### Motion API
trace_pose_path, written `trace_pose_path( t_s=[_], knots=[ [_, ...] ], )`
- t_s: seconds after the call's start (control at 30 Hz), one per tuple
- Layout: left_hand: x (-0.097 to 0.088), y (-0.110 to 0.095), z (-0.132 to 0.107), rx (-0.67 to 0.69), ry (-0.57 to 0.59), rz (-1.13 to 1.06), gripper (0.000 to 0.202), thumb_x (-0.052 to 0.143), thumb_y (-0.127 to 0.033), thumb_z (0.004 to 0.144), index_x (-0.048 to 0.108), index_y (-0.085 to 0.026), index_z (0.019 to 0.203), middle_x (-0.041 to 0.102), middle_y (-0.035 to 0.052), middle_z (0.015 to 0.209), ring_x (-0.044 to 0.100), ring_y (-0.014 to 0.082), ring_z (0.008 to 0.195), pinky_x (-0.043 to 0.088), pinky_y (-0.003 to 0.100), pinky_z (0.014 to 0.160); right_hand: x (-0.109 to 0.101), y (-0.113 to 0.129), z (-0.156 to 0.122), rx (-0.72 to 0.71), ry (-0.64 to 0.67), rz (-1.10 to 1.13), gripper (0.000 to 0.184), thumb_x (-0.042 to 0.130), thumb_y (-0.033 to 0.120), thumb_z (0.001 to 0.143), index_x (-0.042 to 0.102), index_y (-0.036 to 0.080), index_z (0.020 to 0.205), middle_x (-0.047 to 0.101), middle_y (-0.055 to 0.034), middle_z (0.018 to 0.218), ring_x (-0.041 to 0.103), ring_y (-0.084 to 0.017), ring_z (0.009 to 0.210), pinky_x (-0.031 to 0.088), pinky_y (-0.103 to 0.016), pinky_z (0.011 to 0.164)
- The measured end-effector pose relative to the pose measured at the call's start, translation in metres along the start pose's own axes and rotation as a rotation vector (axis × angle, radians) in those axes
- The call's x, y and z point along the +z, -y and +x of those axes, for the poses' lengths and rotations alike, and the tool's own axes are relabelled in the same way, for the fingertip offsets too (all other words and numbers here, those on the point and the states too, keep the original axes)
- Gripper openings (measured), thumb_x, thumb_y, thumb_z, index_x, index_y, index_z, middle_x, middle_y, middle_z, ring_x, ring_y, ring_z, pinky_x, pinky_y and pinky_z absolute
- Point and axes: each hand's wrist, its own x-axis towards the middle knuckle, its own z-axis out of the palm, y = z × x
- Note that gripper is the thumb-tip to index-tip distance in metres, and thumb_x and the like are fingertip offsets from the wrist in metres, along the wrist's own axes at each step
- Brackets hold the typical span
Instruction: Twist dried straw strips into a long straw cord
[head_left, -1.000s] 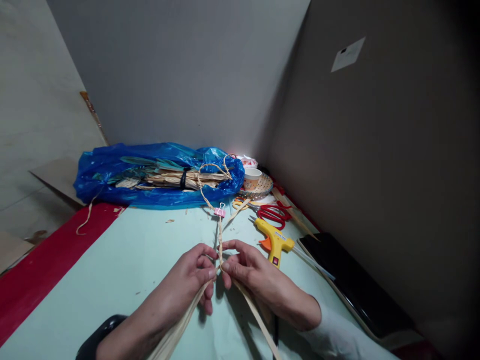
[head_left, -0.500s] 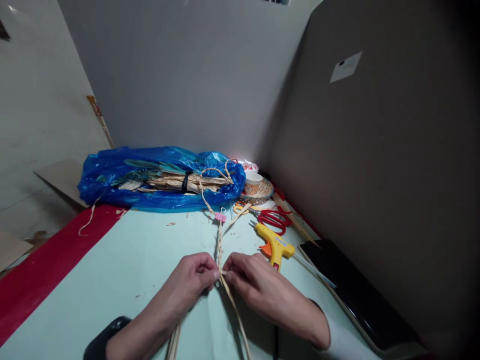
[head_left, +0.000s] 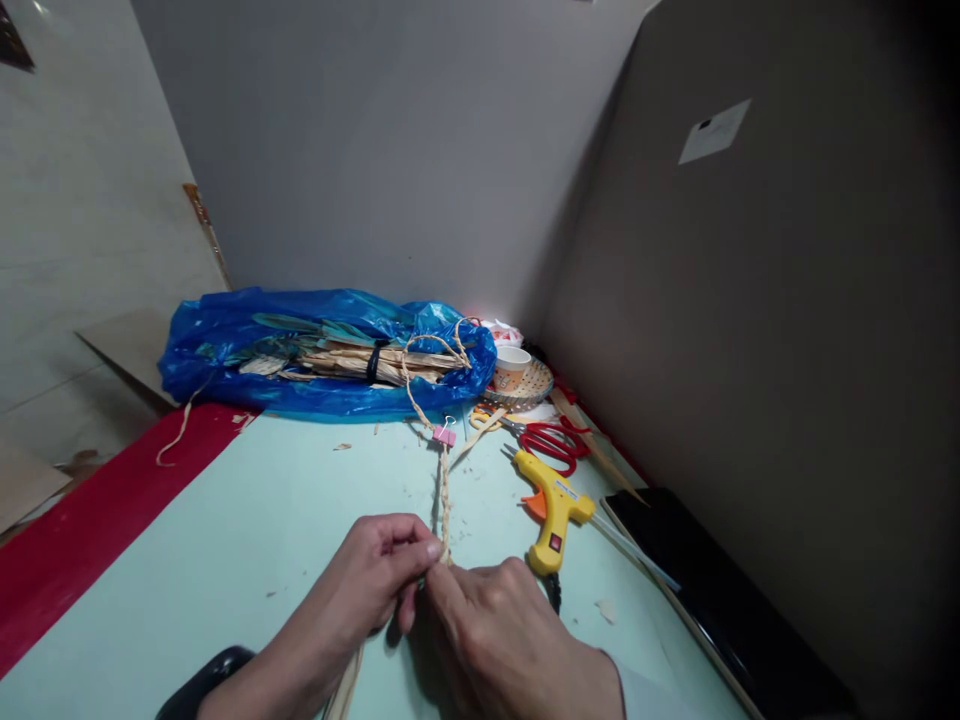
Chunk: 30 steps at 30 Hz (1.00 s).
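A thin braided cord of pale dried straw (head_left: 445,495) runs down from a pink binder clip (head_left: 444,436) to my two hands. My left hand (head_left: 390,570) pinches the cord's lower end between thumb and forefinger. My right hand (head_left: 495,620), back turned up, is closed right beside it at the same spot, its fingertips against the cord. The loose strands below are hidden behind the right hand. More pale straw strips (head_left: 343,690) lie under my left forearm. Above the clip, the cord curves up onto the blue bag.
A blue plastic bag (head_left: 225,390) with bundled dried leaves lies at the back. Right of it are a paper cup (head_left: 511,368) in a woven basket (head_left: 536,390), red-handled scissors (head_left: 555,445), a yellow glue gun (head_left: 555,510) and a black flat panel (head_left: 720,600).
My right hand has turned over and moved down and left, now covering the loose strands below the cord. My left hand keeps its pinch in nearly the same place.
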Motion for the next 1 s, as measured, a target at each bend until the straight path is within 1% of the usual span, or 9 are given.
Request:
trace_pose_path(
  t_s=[0.07,0.13,0.23,0.33,0.47,0.57,0.7,0.83,1.0],
  knots=[
    [-0.001,-0.001,-0.001,0.008,-0.013,-0.022,0.021,0.062,-0.034,0.072,0.058,-0.015,0.064,0.043,-0.0089,0.036,0.029,0.0038,0.032,0.011,0.02,0.04,-0.003,0.0,-0.001,-0.013,-0.034,0.022,0.028,0.048,0.008,0.078,0.058,0.011,0.105,0.067,-0.0089,0.083,0.055,-0.018,0.059,0.02,-0.03,0.05],
    [-0.002,-0.003,-0.002,0.003,-0.03,-0.077,0.022,0.068,-0.033,0.068,0.058,-0.014,0.066,0.046,-0.0091,0.043,0.028,0.0022,0.034,0.012,0.019,0.04,-0.01,-0.002,-0.003,0.018,-0.107,0.175,0.018,0.049,0.018,0.085,0.062,0.016,0.097,0.067,-0.0059,0.079,0.056,-0.017,0.061,0.025,-0.029,0.052],
    [-0.001,-0.008,-0.006,-0.016,-0.021,-0.194,0.025,0.071,-0.033,0.066,0.058,-0.014,0.073,0.056,-0.0059,0.054,0.031,0.0018,0.039,0.015,0.018,0.041,-0.021,-0.01,-0.004,0.174,-0.305,0.499,0.027,0.046,0.036,0.092,0.065,0.02,0.081,0.066,-0.0022,0.072,0.056,-0.014,0.063,0.034,-0.026,0.058],
    [-0.001,-0.011,-0.008,-0.026,-0.007,-0.221,0.024,0.071,-0.032,0.068,0.057,-0.014,0.077,0.065,-0.0005,0.064,0.037,0.0026,0.043,0.017,0.017,0.044,-0.025,-0.021,-0.001,0.318,-0.435,0.726,0.028,0.049,0.039,0.091,0.063,0.018,0.079,0.065,-0.0018,0.072,0.056,-0.013,0.066,0.037,-0.024,0.061],
    [0.0,-0.01,-0.009,0.013,0.03,-0.213,0.02,0.067,-0.03,0.071,0.055,-0.015,0.077,0.065,0.0005,0.064,0.054,0.0094,0.054,0.029,0.019,0.049,-0.013,-0.029,0.008,0.224,-0.187,1.142,0.024,0.051,0.036,0.09,0.06,0.016,0.081,0.063,-0.0021,0.074,0.057,-0.013,0.067,0.041,-0.023,0.063],
    [0.001,-0.008,-0.01,0.052,0.054,-0.126,0.015,0.062,-0.029,0.075,0.053,-0.016,0.077,0.065,0.0013,0.063,0.06,0.0142,0.063,0.036,0.021,0.054,-0.002,-0.029,0.011,0.234,-0.113,1.325,0.022,0.051,0.035,0.089,0.055,0.015,0.081,0.06,-0.0016,0.074,0.057,-0.012,0.062,0.043,-0.023,0.061],
    [0.001,-0.006,-0.011,0.074,0.011,-0.011,0.014,0.058,-0.027,0.076,0.048,-0.019,0.083,0.063,-0.0016,0.063,0.058,0.0136,0.064,0.034,0.021,0.054,0.0,-0.029,0.009,0.289,-0.134,1.097,0.023,0.05,0.033,0.09,0.059,0.015,0.078,0.057,0.0004,0.066,0.048,-0.009,0.054,0.036,-0.021,0.053],
    [-0.001,-0.004,-0.012,0.101,0.007,0.033,0.023,0.057,-0.027,0.077,0.039,-0.023,0.091,0.065,-0.0031,0.066,0.057,0.0129,0.061,0.036,0.023,0.057,-0.007,-0.025,0.003,0.291,-0.19,0.813,0.025,0.047,0.03,0.091,0.063,0.016,0.077,0.063,-0.0016,0.073,0.051,-0.012,0.067,0.036,-0.022,0.061],
    [-0.002,-0.007,-0.014,0.094,0.019,0.175,0.015,0.053,-0.025,0.079,0.041,-0.022,0.088,0.066,-0.0024,0.065,0.059,0.0156,0.065,0.04,0.026,0.063,-0.009,-0.022,0.0,0.318,-0.192,0.699,0.02,0.046,0.031,0.092,0.058,0.018,0.083,0.063,-0.0023,0.079,0.052,-0.015,0.075,0.036,-0.024,0.066]
  ],
)
